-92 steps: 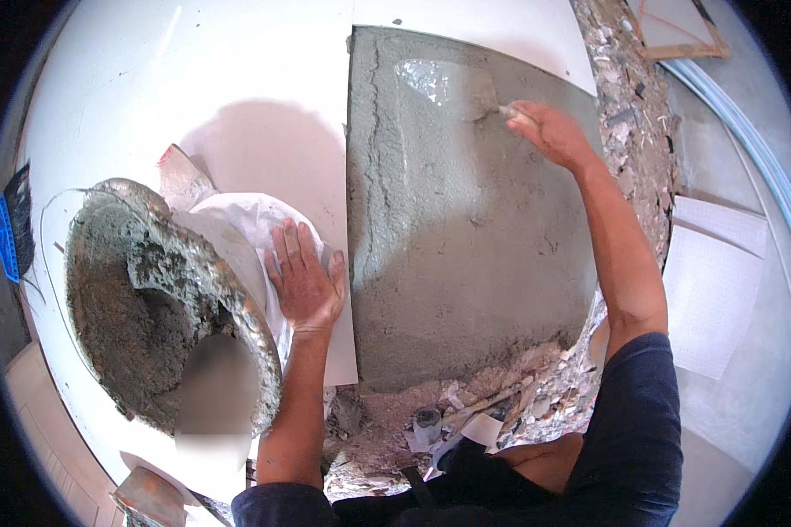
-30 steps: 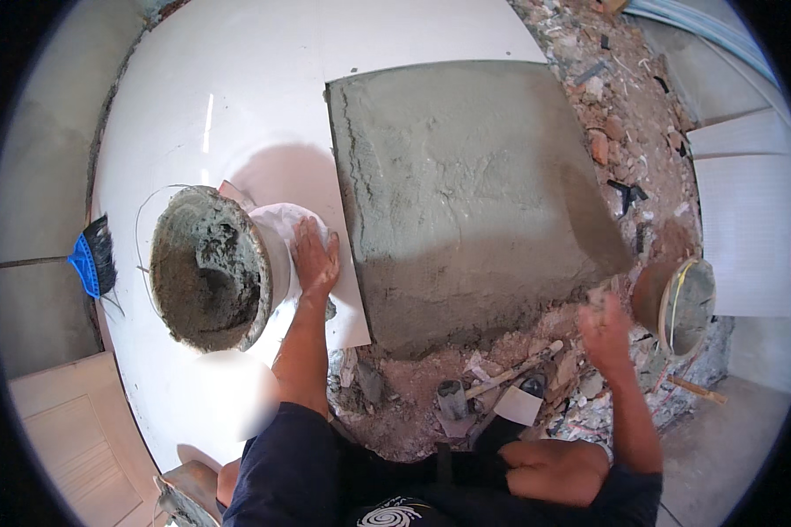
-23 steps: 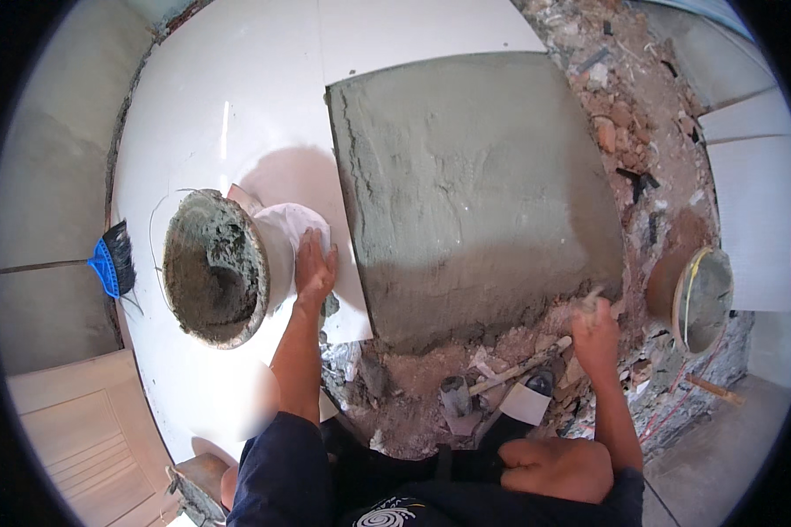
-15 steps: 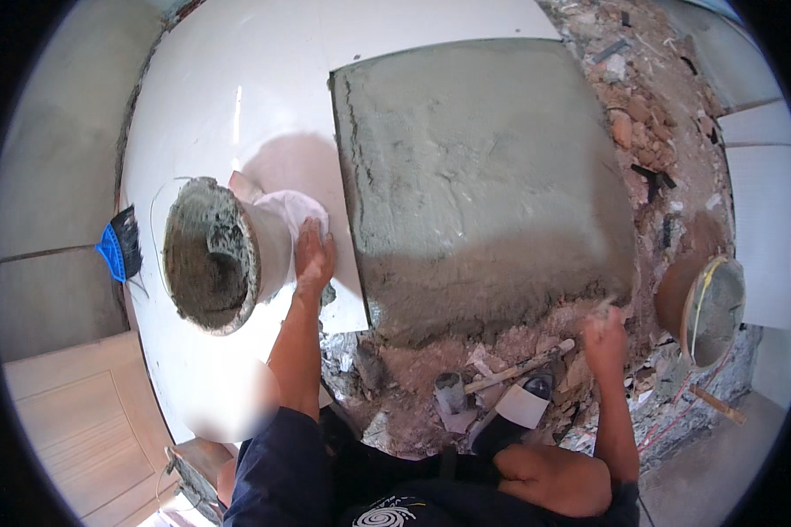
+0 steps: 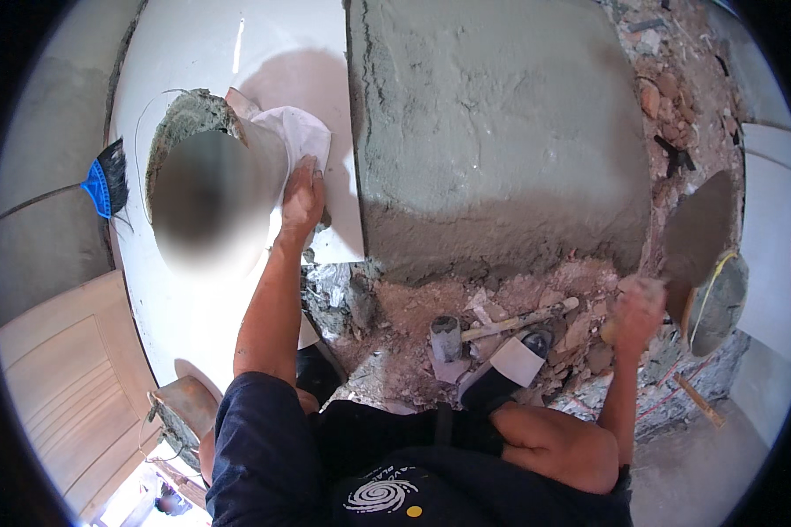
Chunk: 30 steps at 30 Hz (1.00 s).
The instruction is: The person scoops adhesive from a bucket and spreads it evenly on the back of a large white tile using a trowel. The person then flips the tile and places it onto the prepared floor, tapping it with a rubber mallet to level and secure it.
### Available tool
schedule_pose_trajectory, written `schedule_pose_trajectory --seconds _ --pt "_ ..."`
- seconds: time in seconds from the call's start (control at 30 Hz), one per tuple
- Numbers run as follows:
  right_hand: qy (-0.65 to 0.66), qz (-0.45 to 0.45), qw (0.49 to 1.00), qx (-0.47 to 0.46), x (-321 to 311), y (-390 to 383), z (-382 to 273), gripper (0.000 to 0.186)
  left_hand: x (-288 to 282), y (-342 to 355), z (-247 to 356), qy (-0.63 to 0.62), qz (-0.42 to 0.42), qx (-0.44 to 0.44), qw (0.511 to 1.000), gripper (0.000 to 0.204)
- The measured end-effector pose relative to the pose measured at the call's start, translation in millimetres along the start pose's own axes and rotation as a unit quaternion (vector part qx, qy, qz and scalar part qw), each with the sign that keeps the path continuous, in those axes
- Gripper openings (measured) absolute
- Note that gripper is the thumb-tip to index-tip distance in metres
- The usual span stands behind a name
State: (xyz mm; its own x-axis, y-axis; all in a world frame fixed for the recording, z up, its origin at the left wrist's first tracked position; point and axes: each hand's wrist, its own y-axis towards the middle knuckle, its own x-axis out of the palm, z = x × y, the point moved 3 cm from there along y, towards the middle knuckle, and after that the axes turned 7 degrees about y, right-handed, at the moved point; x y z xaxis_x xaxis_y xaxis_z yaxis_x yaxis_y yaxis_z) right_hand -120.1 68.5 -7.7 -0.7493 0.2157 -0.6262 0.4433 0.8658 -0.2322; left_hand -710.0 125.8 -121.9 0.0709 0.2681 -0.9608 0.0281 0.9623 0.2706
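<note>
My left hand (image 5: 302, 200) rests at the edge of a pale pink cloth (image 5: 306, 136), with its fingers stretched out over it. The cloth lies against a mortar-crusted bucket (image 5: 196, 114) on the white tile; a blur hides the bucket's mouth. A grey lump shows beside my wrist. My right hand (image 5: 637, 314), smeared by motion, is closed on a trowel, whose broad grey blade (image 5: 699, 228) points up and away. The blade stands in front of a second bucket (image 5: 721, 303) with a yellow cord. Ahead between my hands spreads a bed of wet grey mortar (image 5: 501, 132).
A mallet (image 5: 448, 338) lies on the rubble near my shoe (image 5: 510, 369). Broken bricks (image 5: 664, 92) line the right side. At the left are a blue brush (image 5: 105, 180), a wooden door (image 5: 70, 369) and another bucket (image 5: 185, 408). White tile (image 5: 312, 26) borders the mortar.
The view has shifted, so the mortar and tile sit higher. My right hand has moved right, away from the mortar's near edge, and the trowel blade now shows by the right bucket. My left hand stays at the cloth.
</note>
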Motion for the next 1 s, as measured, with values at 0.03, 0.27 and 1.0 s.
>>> schedule_pose_trajectory --seconds 0.03,0.27,1.0 --pt "-0.145 -0.075 0.986 -0.034 4.5 0.6 0.0 0.044 -3.2 -0.3 6.4 0.085 0.061 0.082 0.991 0.033" --pt "-0.243 0.065 0.955 -0.156 2.9 -11.4 4.1 0.056 11.7 59.5 9.5 -0.039 0.028 -0.116 0.992 0.045" --pt "-0.403 -0.152 0.787 -0.442 311.7 222.0 -368.7 0.037 46.0 127.0 0.7 0.033 -0.046 -0.297 0.953 0.058"
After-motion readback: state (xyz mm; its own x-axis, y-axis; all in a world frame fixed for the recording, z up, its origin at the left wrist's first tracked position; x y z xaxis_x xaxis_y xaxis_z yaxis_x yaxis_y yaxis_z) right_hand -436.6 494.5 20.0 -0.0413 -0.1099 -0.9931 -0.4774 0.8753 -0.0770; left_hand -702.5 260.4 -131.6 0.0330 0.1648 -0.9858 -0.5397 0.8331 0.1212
